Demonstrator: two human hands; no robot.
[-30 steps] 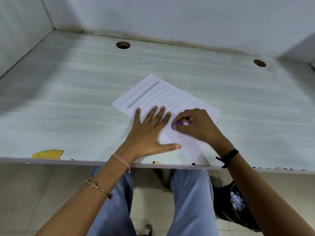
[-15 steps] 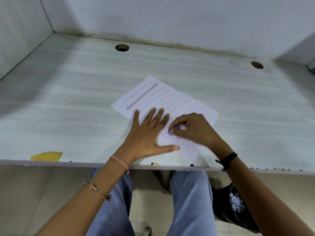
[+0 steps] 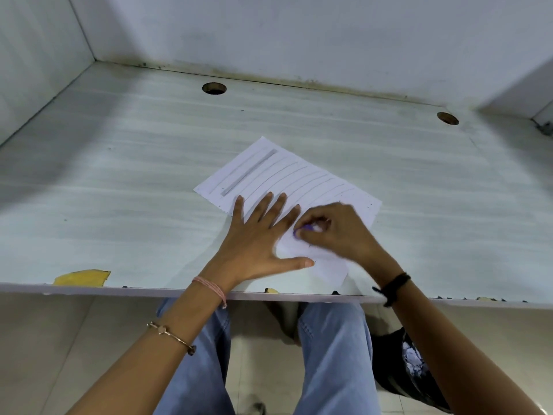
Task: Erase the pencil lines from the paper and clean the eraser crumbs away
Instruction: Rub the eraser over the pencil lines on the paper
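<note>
A white sheet of paper lies at an angle on the pale desk, with several curved pencil lines and one thick grey bar across its far half. My left hand presses flat on the sheet's near left part, fingers spread. My right hand pinches a small purple eraser against the paper, just right of my left fingertips. Dark eraser crumbs dot the sheet's right corner. The near part of the sheet looks blank.
Two round cable holes sit near the desk's back wall. Walls close the left and back sides. A yellow chipped patch marks the front edge at left. A dark bag rests on the floor beside my right knee.
My right hand has rubbed the eraser back and forth over a small stretch of paper and is blurred now. My left hand stays flat on the sheet.
</note>
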